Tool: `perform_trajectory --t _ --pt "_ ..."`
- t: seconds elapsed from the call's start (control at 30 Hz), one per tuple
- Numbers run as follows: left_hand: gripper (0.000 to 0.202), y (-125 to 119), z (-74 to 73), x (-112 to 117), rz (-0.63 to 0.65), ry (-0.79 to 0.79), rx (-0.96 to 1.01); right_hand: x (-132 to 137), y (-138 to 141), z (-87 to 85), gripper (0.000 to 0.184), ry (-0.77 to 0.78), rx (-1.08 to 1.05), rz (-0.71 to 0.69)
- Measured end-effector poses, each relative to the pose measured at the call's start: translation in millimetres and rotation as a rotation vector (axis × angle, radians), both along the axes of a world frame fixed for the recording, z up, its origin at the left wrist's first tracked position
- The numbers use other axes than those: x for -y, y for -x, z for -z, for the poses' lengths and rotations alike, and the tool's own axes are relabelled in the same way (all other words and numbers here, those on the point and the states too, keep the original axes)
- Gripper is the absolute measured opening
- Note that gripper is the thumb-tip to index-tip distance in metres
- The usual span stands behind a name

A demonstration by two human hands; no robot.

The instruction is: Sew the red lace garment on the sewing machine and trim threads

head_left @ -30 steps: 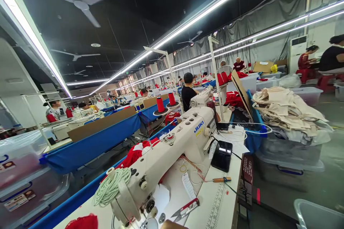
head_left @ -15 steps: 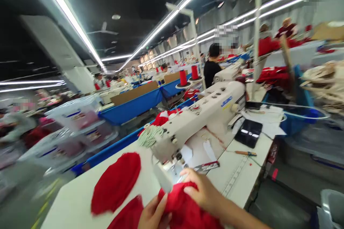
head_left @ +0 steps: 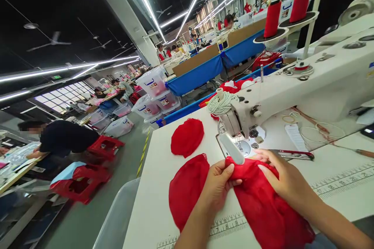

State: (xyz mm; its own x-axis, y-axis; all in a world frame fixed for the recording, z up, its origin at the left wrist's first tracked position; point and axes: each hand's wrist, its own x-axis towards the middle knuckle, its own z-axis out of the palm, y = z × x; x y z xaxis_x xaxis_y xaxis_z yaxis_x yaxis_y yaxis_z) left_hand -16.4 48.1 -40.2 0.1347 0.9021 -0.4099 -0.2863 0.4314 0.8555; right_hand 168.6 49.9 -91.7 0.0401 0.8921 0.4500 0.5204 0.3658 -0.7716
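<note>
A piece of red fabric (head_left: pixel 263 202) hangs from both my hands over the front edge of the sewing table (head_left: pixel 156 186). My left hand (head_left: pixel 217 183) pinches its left edge between thumb and fingers. On the fabric's upper right part, my right hand (head_left: pixel 283 175) grips with thumb and fingertips. Just beyond the hands stands the head of a white sewing machine (head_left: pixel 280 97), a pale flat guard (head_left: pixel 232 148) slanting down to the fabric's edge. Two more red fabric pieces lie to the left, a round one (head_left: pixel 187 138) and a larger one (head_left: pixel 187 188) partly behind my left forearm.
Pale green cord (head_left: pixel 222 103) is coiled by the machine head. Snips with red handles (head_left: pixel 295 155) lie right of the needle area. Red thread cones (head_left: pixel 272 19) stand behind the machine. Red stools (head_left: pixel 80 181) and a seated person (head_left: pixel 66 136) are across the aisle.
My view has swung left and down, so the machine and hands appear closer. Both hands still hold the red fabric by the machine head.
</note>
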Motion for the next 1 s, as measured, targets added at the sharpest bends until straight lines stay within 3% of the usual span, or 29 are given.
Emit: perform_trajectory --t 0.1,0.2,0.27,0.33,0.47,0.57,0.67,0.77,0.9,1.0 --pt "0.043 0 1.0 1 0.009 0.000 -0.002 5 0 -14.2 0.019 -0.271 0.063 0.062" --pt "0.039 -1 -0.1 2 0.047 -0.003 0.024 14 2 -24.1 0.022 -0.358 0.069 -0.081" --pt "0.037 -2 -2.1 5 0.087 -0.011 0.052 20 8 -24.7 0.021 -0.330 0.099 -0.142" --pt "0.042 -2 -5.4 7 0.140 -0.010 0.100 25 14 -21.4 0.014 -0.279 0.143 -0.105" --pt "0.078 -4 -13.2 12 0.397 -0.030 0.190 26 26 -11.7 0.033 -0.162 0.198 -0.005" --pt "0.094 -5 -13.1 13 0.509 -0.078 0.157 22 28 -8.4 0.016 -0.097 0.182 0.023" --pt "0.096 -6 -8.7 14 0.530 -0.143 0.090 18 27 -10.6 0.015 -0.027 0.127 0.073" --pt "0.081 -7 -8.0 17 0.511 -0.250 -0.079 19 27 -16.6 0.018 0.086 0.000 0.055" --pt "0.047 -9 -11.6 22 0.510 -0.541 -0.575 21 28 -26.1 0.029 0.336 -0.232 -0.036" --pt "0.040 -8 -10.1 24 0.549 -0.656 -0.776 18 27 -30.4 0.024 0.416 -0.332 -0.043"
